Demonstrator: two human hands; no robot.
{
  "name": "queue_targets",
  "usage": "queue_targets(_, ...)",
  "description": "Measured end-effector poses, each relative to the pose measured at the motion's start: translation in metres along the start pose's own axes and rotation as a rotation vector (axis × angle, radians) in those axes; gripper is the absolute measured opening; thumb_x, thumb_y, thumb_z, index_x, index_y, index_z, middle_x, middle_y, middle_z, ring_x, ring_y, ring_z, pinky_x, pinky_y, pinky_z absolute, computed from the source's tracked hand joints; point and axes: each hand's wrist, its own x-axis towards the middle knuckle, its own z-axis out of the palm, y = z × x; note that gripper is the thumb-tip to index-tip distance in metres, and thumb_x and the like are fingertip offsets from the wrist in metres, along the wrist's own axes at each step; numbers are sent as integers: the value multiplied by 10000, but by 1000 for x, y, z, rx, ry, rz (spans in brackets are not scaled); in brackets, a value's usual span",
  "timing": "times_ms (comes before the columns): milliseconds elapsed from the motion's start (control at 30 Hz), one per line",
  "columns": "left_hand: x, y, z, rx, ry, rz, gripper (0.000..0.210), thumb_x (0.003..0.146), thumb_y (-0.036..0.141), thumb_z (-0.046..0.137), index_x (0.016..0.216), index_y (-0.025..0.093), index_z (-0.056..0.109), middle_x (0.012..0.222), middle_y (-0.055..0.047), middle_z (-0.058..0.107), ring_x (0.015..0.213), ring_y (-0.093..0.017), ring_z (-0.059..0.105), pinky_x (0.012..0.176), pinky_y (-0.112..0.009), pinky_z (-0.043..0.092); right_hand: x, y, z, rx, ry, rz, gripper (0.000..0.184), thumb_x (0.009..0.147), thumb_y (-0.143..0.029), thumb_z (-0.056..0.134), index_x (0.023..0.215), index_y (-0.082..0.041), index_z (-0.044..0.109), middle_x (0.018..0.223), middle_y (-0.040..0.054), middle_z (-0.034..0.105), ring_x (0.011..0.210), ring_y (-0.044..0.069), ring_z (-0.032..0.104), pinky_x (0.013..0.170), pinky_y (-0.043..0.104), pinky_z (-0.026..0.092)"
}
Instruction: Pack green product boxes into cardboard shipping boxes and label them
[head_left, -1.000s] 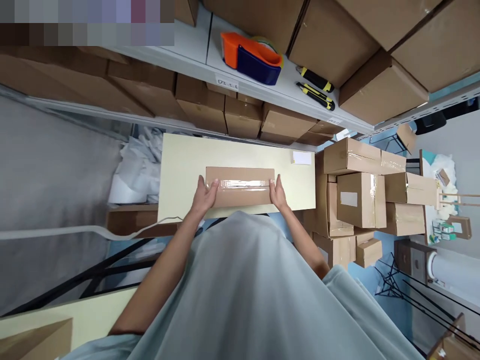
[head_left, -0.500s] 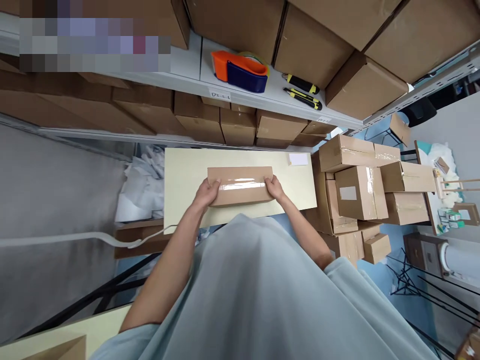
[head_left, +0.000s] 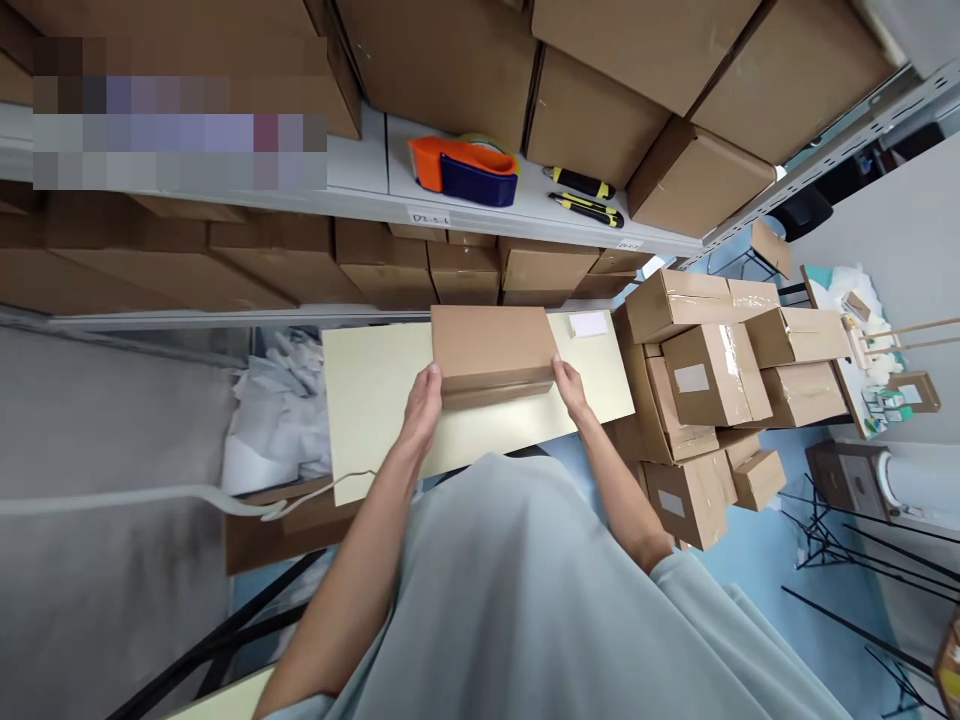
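Observation:
A brown cardboard box (head_left: 495, 345) is held between my two hands over the pale yellow tabletop (head_left: 375, 400). My left hand (head_left: 424, 402) grips its left end, thumb up along the near corner. At the right end, my right hand (head_left: 570, 385) closes on the near corner. The box's broad plain face points up, and a narrow side faces me. No tape shows on the upper face. Beyond the box's far right corner, a small white label pad (head_left: 589, 324) lies on the tabletop.
A shelf (head_left: 360, 185) above the table's far edge bears an orange-and-blue tape dispenser (head_left: 465, 172), two yellow-and-black cutters (head_left: 585, 198) and large cartons. Taped boxes (head_left: 712, 375) are stacked at the right. White packing material (head_left: 274, 410) and a pale hose (head_left: 150, 497) are at the left.
The box has been turned in my hands: its taped face was up before, and a plain broad face is up now. My view has also shifted slightly.

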Motion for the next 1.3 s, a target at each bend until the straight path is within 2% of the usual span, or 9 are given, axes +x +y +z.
queue_targets(200, -32, -42, 12, -153, -55, -223, 512, 1055, 486, 559, 1523, 281, 530, 1554, -175, 725, 1510, -282, 668, 1272, -521, 539, -34, 43, 9, 81, 4, -9, 774, 1014, -771, 613, 1451, -154, 780, 1369, 150, 849, 1337, 344, 768, 1192, 524, 595)
queue_targets(400, -32, -48, 9, -161, -54, -282, 517, 969, 370, 586, 1473, 258, 549, 1543, -177, 727, 1532, -304, 651, 1298, -552, 522, -37, 65, 12, 27, -22, 4, 873, 1046, -827, 530, 1567, -150, 714, 1559, 157, 752, 1452, 317, 728, 1299, 495, 518)
queue_targets(500, -19, -41, 6, -116, 36, -288, 584, 900, 348, 631, 1466, 213, 589, 1559, -196, 710, 1560, -385, 612, 1349, -653, 439, -21, 72, -4, -64, -2, 48, 931, 1068, -851, 482, 1592, -109, 690, 1663, 193, 659, 1598, 305, 611, 1368, 479, 433)
queue_targets(633, -4, -19, 20, 99, 320, -86, 592, 955, 376, 623, 1523, 210, 624, 1669, -148, 648, 1599, -365, 571, 1378, -607, 429, 15, 76, -48, -171, 50, -6, 944, 1100, -825, 471, 1687, -95, 586, 1757, 191, 546, 1690, 286, 494, 1406, 480, 372)
queue_targets(733, 3, 13, 60, 129, 297, 99, 561, 1002, 342, 572, 1533, 177, 645, 1676, -157, 645, 1600, -325, 580, 1400, -534, 407, 50, 76, -81, -246, 41, -86, 957, 1115, -808, 443, 1742, -88, 506, 1822, 180, 453, 1740, 275, 404, 1435, 468, 318)
queue_targets(833, 8, 51, 126, 62, 163, 166, 556, 1033, 345, 540, 1547, 165, 651, 1651, -169, 672, 1580, -293, 609, 1387, -487, 428, 93, 76, -98, -327, -7, -165, 911, 1148, -734, 428, 1763, -62, 459, 1860, 192, 380, 1772, 279, 331, 1459, 462, 258)
queue_targets(1033, 12, 85, 255, 108, -83, 162, 555, 1044, 334, 531, 1558, 187, 680, 1640, -135, 694, 1555, -302, 639, 1373, -513, 450, 184, 86, -90, -455, -235, -312, 661, 1170, -397, 476, 1732, -49, 499, 1870, 178, 363, 1794, 238, 264, 1484, 431, 176)
queue_targets(1133, 10, 80, 285, 169, -176, 196, 529, 1038, 325, 568, 1537, 219, 709, 1668, -110, 671, 1593, -308, 603, 1383, -527, 441, 214, 99, -83, -495, -357, -292, 617, 1144, -285, 503, 1724, -76, 518, 1870, 151, 364, 1791, 218, 272, 1486, 450, 172)
queue_targets(1300, 15, 66, 296, 205, -145, 139, 516, 1058, 310, 561, 1546, 232, 709, 1665, -109, 671, 1566, -313, 631, 1354, -538, 485, 231, 118, -84, -516, -415, -293, 596, 1118, -193, 549, 1704, -81, 559, 1861, 130, 383, 1778, 218, 311, 1481, 434, 205)
